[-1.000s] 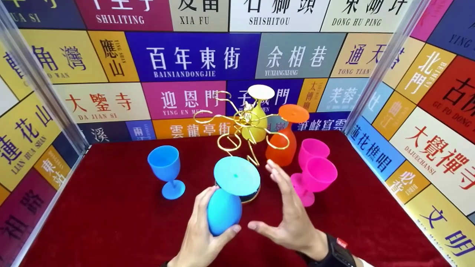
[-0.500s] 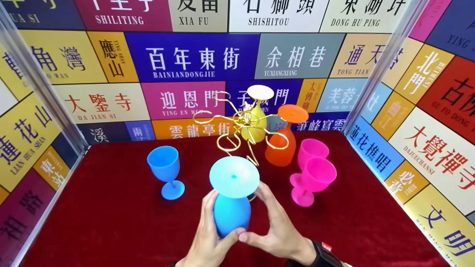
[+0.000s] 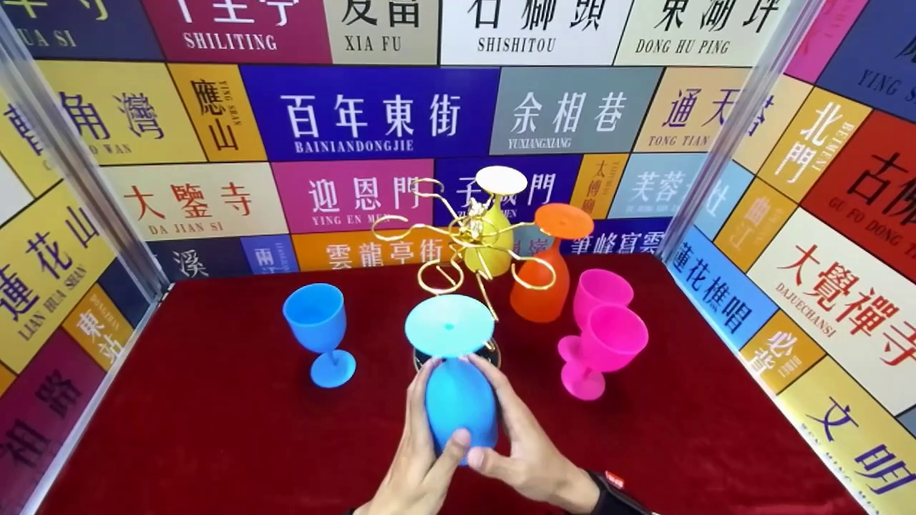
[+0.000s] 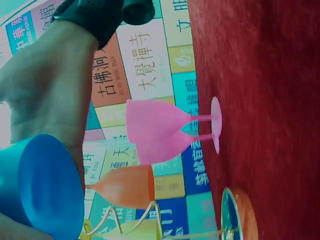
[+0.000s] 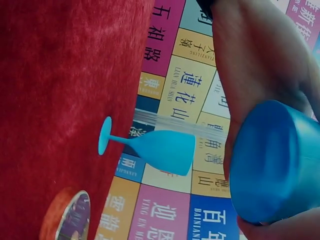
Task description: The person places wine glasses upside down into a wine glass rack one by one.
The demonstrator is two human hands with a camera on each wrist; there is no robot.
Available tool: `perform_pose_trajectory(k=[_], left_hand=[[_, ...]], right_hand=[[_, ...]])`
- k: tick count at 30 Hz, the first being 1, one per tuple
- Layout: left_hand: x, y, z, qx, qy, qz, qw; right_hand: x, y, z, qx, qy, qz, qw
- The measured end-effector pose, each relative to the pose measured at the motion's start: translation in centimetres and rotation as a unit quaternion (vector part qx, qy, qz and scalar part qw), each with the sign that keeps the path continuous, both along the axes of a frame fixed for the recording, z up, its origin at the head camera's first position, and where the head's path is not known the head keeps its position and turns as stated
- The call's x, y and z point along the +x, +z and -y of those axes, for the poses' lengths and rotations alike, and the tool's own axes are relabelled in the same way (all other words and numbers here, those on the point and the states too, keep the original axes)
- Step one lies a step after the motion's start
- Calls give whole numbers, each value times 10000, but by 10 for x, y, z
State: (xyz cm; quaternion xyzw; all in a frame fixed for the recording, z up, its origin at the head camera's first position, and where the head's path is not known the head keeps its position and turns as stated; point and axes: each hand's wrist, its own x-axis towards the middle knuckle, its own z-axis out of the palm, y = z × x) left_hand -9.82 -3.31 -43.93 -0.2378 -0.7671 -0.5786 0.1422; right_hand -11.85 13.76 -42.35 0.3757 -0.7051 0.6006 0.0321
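Note:
A blue goblet [image 3: 461, 408] is upside down in the air, its foot uppermost and leaning away from me. My left hand [image 3: 418, 454] holds its bowl from the left, and my right hand [image 3: 529, 458] grips it from the right, thumbs on the near side. Both wrist views look into the open mouth of the bowl. Just beyond stands a gold wire rack [image 3: 474, 227] with curled arms, its round base partly hidden by the goblet. A yellow goblet [image 3: 490, 247] and an orange goblet [image 3: 542, 286] hang upside down from it.
Another blue goblet [image 3: 315, 318] stands upright on the red cloth [image 3: 215, 429] at left. Two pink goblets [image 3: 614, 337] stand close together at right. Panels with printed signs [image 3: 368, 114] wall in the back and sides.
My right hand has come in from the right and taken hold of the blue goblet beside my left hand. The goblet's bowl has shifted right, and its foot now tips farther away.

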Motion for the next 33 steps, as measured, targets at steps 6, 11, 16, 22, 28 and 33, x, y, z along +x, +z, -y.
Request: perform_pose_trajectory(k=[6, 11, 16, 22, 28, 33], left_hand=[[1, 2, 2, 757, -1032, 294, 9913], [3, 3, 3, 811, -1312, 20, 9880], [5, 5, 3, 874, -1575, 121, 9836], [6, 5, 6, 755, -1631, 467, 9826], [6, 11, 11, 600, -1512, 215, 9865], [5, 16, 18, 564, -996, -496, 9922]], right_hand=[[1, -3, 4, -166, -191, 259, 9993], [0, -7, 6, -173, -599, 114, 9980], [-1, -6, 9, -119, -1096, -158, 9938], [-2, -4, 11, -116, -1448, -256, 9891], [-4, -5, 11, -120, -1477, -425, 9880], [-10, -1, 12, -168, -1495, -518, 9873]])
